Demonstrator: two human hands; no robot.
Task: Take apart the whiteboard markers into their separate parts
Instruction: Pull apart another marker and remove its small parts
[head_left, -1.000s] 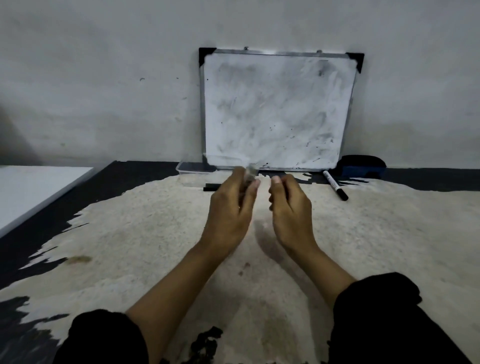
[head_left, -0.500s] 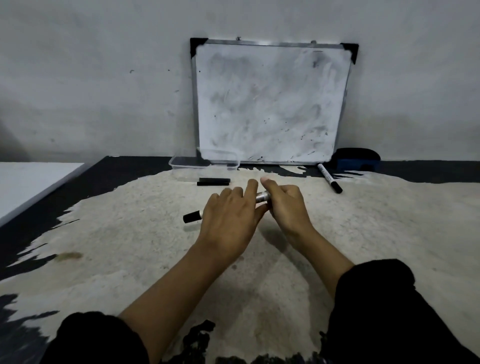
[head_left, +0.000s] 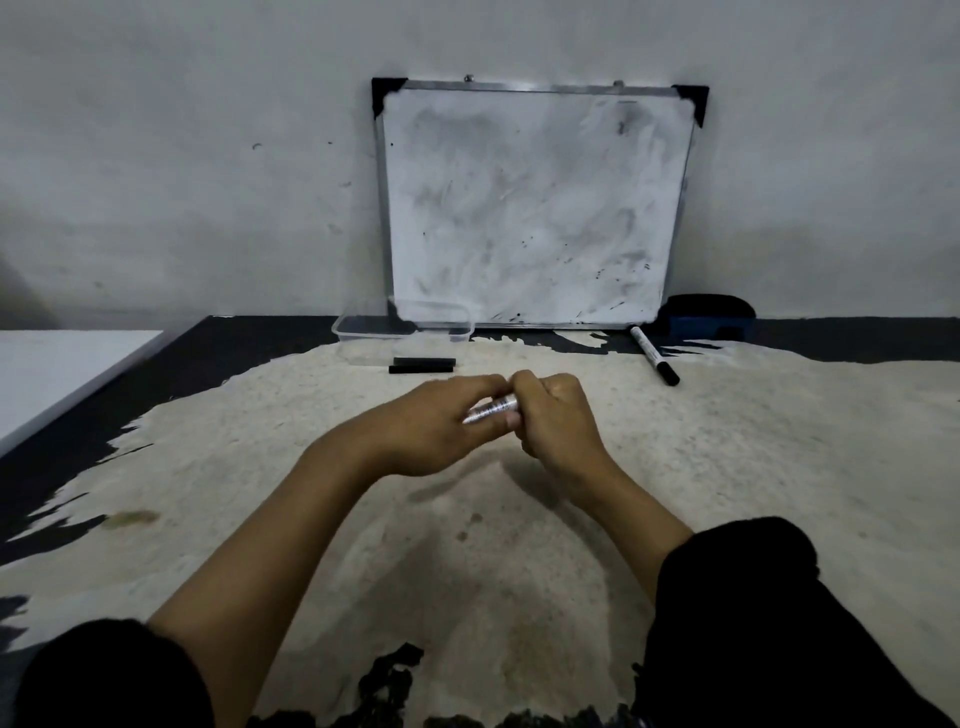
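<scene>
A white whiteboard marker barrel (head_left: 491, 409) with printed text lies between both hands above the pale rug. My left hand (head_left: 436, 426) holds its left part, fingers wrapped over it, hiding that end. My right hand (head_left: 556, 421) grips its right end in a closed fist, so that end is hidden too. A second whole marker (head_left: 653, 355) with a black cap lies on the floor at the right, near the whiteboard. Two black marker parts (head_left: 422, 365) lie side by side just beyond my hands.
A smudged whiteboard (head_left: 535, 208) leans on the wall. A clear plastic container (head_left: 363, 330) sits at its lower left, a dark blue eraser (head_left: 709, 319) at its lower right. The pale rug (head_left: 727, 467) covers a black floor; a white panel (head_left: 52, 379) lies at left.
Both hands dropped from near the container and came together on the marker. The marker's black end, visible left of my left hand half a second ago, is now hidden inside it.
</scene>
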